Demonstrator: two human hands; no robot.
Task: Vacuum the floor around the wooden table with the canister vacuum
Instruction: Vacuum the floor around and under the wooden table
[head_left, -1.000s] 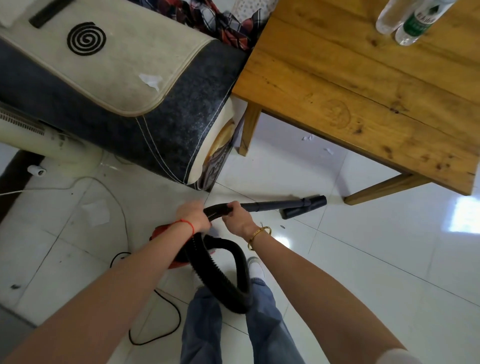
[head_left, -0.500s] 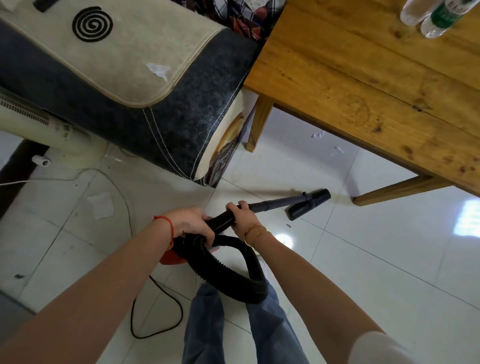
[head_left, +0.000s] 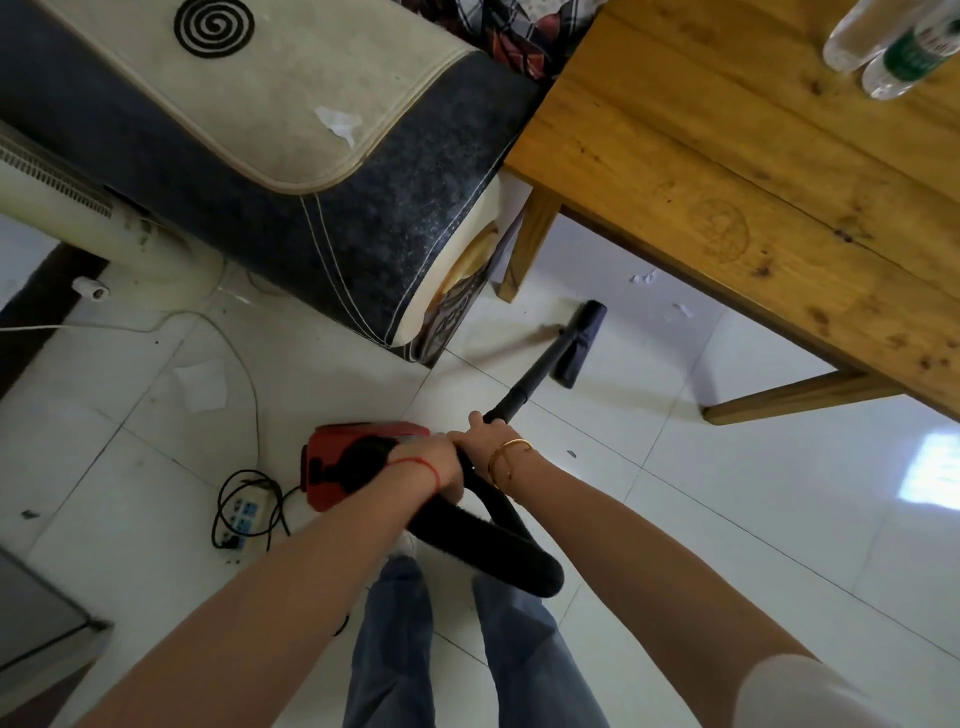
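right hand (head_left: 485, 434): wrapped round the black wand (head_left: 530, 382) at its near end, gripping it.
left hand (head_left: 441, 462): just behind the right hand, curled round the hose (head_left: 488, 540) where it meets the wand, gripping it.
floor head (head_left: 581, 344): out ahead of both hands, down on the white tile floor (head_left: 727, 519), just short of the edge of the wooden surface (head_left: 727, 156) and near its leg (head_left: 524, 244).
canister vacuum (head_left: 337, 467): red body on the floor just left of and below the left hand, partly hidden by that forearm.
stage: judged mid-task, head pointed into the space under the surface.
done so far: cannot tell for sure; tiles between hands and floor head look mostly free of scraps, apart from a small dark speck (head_left: 570, 453) just right of the right hand.
left to do: white paper scraps (head_left: 643, 278) lying beyond the floor head under the surface, not yet reached; a larger paper piece (head_left: 201, 384) on the tiles far left of the hands; dark specks near the power strip (head_left: 241, 514), below-left of the left hand.
other areas: floor on the far sides of the surface out of view, so progress there unknown.
watch: cord loops round the power strip close to the canister, likely to snag if pulled along.
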